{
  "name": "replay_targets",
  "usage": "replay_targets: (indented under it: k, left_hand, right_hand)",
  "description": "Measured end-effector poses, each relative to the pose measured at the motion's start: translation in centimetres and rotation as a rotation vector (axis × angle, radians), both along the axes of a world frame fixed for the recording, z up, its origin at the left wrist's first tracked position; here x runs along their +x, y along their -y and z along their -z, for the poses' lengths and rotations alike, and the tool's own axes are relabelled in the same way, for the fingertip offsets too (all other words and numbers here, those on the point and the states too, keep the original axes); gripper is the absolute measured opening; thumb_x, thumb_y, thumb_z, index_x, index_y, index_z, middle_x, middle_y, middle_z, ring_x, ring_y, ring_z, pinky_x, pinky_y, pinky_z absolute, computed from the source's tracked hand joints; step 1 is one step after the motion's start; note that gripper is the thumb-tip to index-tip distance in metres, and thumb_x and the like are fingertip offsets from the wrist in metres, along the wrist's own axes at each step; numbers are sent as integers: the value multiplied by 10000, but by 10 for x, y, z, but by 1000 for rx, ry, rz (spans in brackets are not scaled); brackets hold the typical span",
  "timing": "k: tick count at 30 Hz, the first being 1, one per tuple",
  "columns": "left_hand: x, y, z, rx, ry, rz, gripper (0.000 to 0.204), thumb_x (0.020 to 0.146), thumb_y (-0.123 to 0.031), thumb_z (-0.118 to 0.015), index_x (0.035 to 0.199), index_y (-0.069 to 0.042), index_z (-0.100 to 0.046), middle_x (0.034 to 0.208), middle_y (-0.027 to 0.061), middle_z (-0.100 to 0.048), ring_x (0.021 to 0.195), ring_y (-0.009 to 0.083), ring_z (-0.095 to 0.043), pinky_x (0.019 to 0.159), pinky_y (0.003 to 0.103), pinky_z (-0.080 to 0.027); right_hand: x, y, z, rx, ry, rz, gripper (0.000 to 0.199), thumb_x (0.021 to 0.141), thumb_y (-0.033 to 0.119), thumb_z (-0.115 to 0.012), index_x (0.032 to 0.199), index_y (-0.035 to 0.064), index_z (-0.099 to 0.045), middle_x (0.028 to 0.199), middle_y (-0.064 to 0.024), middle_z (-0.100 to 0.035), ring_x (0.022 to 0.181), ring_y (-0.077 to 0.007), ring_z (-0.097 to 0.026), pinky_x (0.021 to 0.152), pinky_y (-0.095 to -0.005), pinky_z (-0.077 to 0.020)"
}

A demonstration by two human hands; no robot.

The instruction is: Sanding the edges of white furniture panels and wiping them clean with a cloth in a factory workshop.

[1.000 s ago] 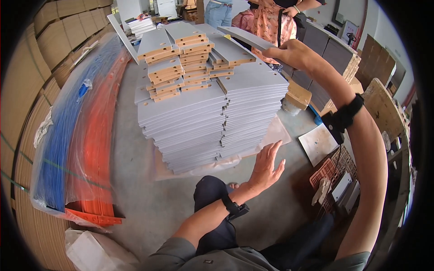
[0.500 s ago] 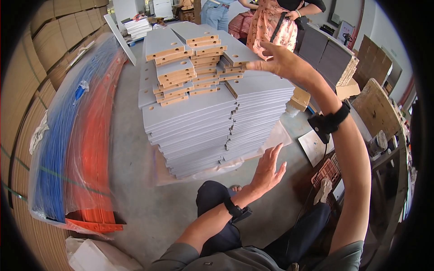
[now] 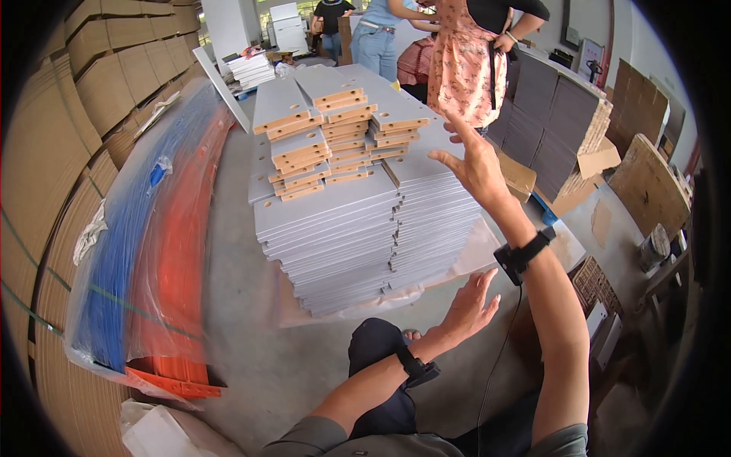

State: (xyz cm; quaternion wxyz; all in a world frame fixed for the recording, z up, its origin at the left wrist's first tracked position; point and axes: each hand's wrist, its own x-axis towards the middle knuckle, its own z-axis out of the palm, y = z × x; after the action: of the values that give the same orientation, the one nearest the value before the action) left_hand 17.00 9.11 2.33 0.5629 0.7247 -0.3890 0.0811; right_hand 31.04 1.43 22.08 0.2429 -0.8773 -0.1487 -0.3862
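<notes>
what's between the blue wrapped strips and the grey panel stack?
In the head view: the red-orange strips, wrapped too, then a stretch of grey floor.

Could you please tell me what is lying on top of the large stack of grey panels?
Narrower grey boards lie there in uneven piles, their light-brown ends showing dark holes. They cover part of the large stack, so its surface there is hidden.

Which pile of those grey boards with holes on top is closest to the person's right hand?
The rightmost pile: no other stands between it and the right hand. The middle pile and left pile lie farther away.
</notes>
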Motion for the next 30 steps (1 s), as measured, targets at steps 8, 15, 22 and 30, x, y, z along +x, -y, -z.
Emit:
replay_targets:
  k: [8, 15, 22, 30]
  left_hand:
    - [-24, 21, 11, 401, 74, 228, 265, 897, -136, -751, 1055, -36, -562, 1043, 155, -604, 923, 342, -640, 812, 449, -520]
    - [-71, 83, -4, 433, 49, 455, 194, 921, -132, -732, 958, -41, -565, 951, 130, -608, 873, 335, -630, 783, 440, -516]
    - [-93, 146, 4, 479, 23, 519, 164, 926, -190, -719, 949, -71, -609, 970, 130, -617, 876, 357, -643, 746, 446, -520]
    - [-81, 166, 34, 499, -35, 407, 249, 970, -188, -672, 1122, -58, -524, 1095, 141, -568, 901, 346, -644, 813, 463, -537]
  right_hand:
    - [-182, 179, 194, 151, -343, 605, 443, 946, 322, -717, 1276, 42, -620, 1169, -182, -660, 1138, -391, -610, 973, -471, -505]
    - [-428, 373, 302, 175, -321, 1659, 613, 843, 346, -801, 1322, 45, -563, 1272, -196, -595, 1220, -409, -561, 985, -513, -489]
    - [-552, 502, 360, 358, -569, 1542, 862, 727, 523, -854, 1305, -40, -548, 1179, -298, -681, 1104, -441, -674, 966, -509, -537]
    - [-505, 528, 384, 343, -902, 1530, 870, 877, 514, -705, 1498, -28, -428, 1366, -304, -598, 1266, -458, -576, 1072, -521, -460]
